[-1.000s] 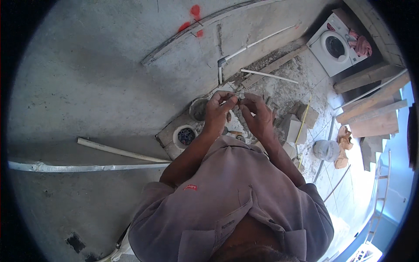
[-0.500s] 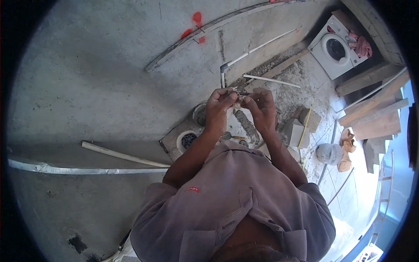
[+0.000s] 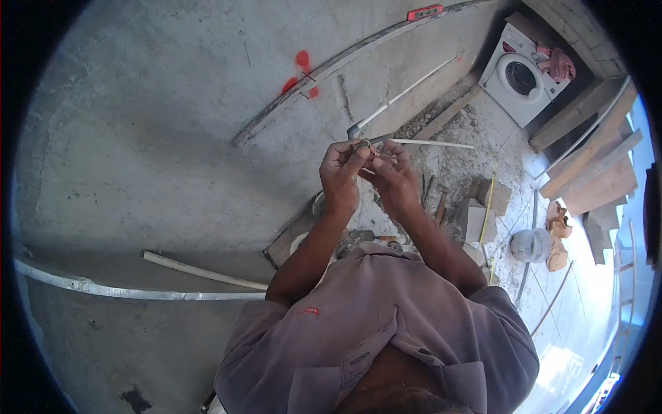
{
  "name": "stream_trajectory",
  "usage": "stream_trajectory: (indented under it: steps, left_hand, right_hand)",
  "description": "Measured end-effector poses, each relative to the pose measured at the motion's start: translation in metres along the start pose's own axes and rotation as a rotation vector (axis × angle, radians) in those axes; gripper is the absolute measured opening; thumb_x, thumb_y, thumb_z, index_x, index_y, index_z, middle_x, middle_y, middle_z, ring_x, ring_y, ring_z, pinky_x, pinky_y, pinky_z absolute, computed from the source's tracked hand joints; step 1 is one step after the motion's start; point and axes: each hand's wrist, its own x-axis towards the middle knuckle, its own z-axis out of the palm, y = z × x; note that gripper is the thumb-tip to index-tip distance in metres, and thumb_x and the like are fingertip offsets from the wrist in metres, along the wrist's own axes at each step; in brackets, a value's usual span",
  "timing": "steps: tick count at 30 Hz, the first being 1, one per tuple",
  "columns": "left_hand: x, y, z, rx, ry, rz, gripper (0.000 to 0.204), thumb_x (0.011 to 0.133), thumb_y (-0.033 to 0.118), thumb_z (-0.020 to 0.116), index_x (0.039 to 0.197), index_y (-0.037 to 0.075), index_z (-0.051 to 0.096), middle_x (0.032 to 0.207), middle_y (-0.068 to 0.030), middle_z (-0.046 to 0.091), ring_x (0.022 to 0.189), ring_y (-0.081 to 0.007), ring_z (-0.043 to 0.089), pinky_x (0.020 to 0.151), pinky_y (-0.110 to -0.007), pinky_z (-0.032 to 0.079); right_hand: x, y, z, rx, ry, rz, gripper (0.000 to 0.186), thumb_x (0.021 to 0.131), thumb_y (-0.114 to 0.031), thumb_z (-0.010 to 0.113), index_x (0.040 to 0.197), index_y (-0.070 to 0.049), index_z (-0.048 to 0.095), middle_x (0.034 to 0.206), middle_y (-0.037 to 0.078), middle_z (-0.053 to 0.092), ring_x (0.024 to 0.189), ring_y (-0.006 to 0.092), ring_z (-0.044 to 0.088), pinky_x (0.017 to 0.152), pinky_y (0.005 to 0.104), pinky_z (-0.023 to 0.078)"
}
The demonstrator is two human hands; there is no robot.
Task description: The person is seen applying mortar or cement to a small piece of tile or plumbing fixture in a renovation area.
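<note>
My left hand (image 3: 340,181) is closed, with thumb and fingertips pinching a small dark grey piece (image 3: 361,145) whose kind I cannot make out. Close against it, my right hand (image 3: 394,185) is closed too, its fingers bent at the same spot. Between the fingertips curls a thin pale strand (image 3: 372,147), perhaps string. A dark, slim end sticks out past the right fingers. Both hands are raised in front of the bare concrete wall (image 3: 172,131), and the fingers partly hide what they hold.
A wooden batten (image 3: 289,95) with a red spirit level (image 3: 424,12) runs along the wall, above a white pipe (image 3: 407,90). To the right are concrete blocks (image 3: 476,219), a yellow measuring tape (image 3: 488,207), a white bucket (image 3: 529,245), boards (image 3: 598,181) and a washing machine (image 3: 518,76).
My hands have drawn closer together, the right one moving left toward the other. The view has shifted, so the whole red level now shows on the batten.
</note>
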Motion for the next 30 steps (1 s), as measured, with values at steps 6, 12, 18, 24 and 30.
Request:
stream_trajectory:
  steps: [6,12,18,24,30]
  left_hand:
    - [0.005,0.006,0.000,0.041,0.057,0.000,0.023,0.078,0.004,0.063,0.096,-0.003,0.051,0.088,-0.0113,0.060,0.073,-0.0132,0.058,0.067,-0.023,0.047]
    - [0.009,0.007,-0.011,0.069,0.078,-0.037,0.022,0.078,0.006,0.063,0.096,0.000,0.051,0.088,-0.0092,0.060,0.076,-0.0140,0.059,0.066,-0.025,0.049]
    - [0.004,0.005,-0.018,0.035,0.024,-0.124,0.024,0.078,0.010,0.064,0.096,0.001,0.053,0.085,-0.0068,0.060,0.074,-0.0130,0.058,0.064,-0.025,0.047]
    - [-0.002,0.009,-0.017,0.073,-0.031,-0.234,0.028,0.078,0.015,0.065,0.099,0.001,0.053,0.085,-0.0051,0.059,0.073,-0.0118,0.057,0.063,-0.024,0.045]
    - [-0.007,0.005,-0.017,0.064,-0.061,-0.314,0.030,0.079,0.013,0.064,0.102,0.000,0.051,0.085,-0.0049,0.059,0.071,-0.0118,0.057,0.061,-0.022,0.044]
  right_hand:
    - [0.001,0.001,-0.016,-0.293,-0.147,0.195,0.050,0.080,-0.008,0.058,0.122,-0.002,0.031,0.101,0.016,0.057,0.091,0.0192,0.055,0.077,0.0297,0.043]
    - [-0.021,-0.025,0.004,-0.742,-0.021,0.140,0.016,0.081,-0.015,0.060,0.087,0.000,0.057,0.069,0.003,0.057,0.062,0.0093,0.051,0.056,0.0238,0.042]
    - [-0.009,-0.043,-0.015,-1.033,0.073,-0.243,0.017,0.081,-0.018,0.061,0.080,-0.002,0.057,0.062,-0.002,0.049,0.056,0.0065,0.040,0.051,0.0234,0.035]
    - [0.000,-0.042,-0.032,-0.925,0.129,-0.218,0.018,0.082,-0.018,0.059,0.077,-0.002,0.055,0.064,-0.001,0.051,0.058,0.0067,0.042,0.051,0.0240,0.035]
    - [0.008,-0.034,-0.030,-0.777,0.052,-0.155,0.017,0.087,-0.018,0.050,0.080,-0.002,0.050,0.066,0.002,0.055,0.057,0.0089,0.048,0.051,0.0248,0.039]
